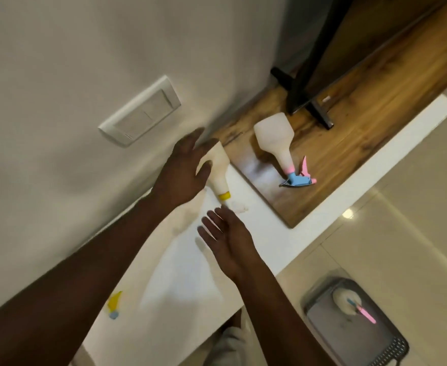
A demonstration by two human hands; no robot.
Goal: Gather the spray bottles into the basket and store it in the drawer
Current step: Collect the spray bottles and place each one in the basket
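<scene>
A: Where are the bottles?

B: One yellow-capped bottle (218, 169) lies on the white counter (275, 233) against the wall (85, 62); the left hand (182, 173) is on it, fingers spread, not closed. A bottle with a pink-and-blue trigger (277, 143) lies on the wooden board (349, 133), clear of the counter's edge.

A: The right hand?

B: The right hand (227, 239) hovers open over bare counter, holding nothing.

A: The basket?

B: The grey basket (354, 336) sits on the floor (402, 233), one bottle (345, 301) inside. A yellow sprayer head (114, 303) lies loose nearby.

A: Any labels?

B: None readable.
</scene>
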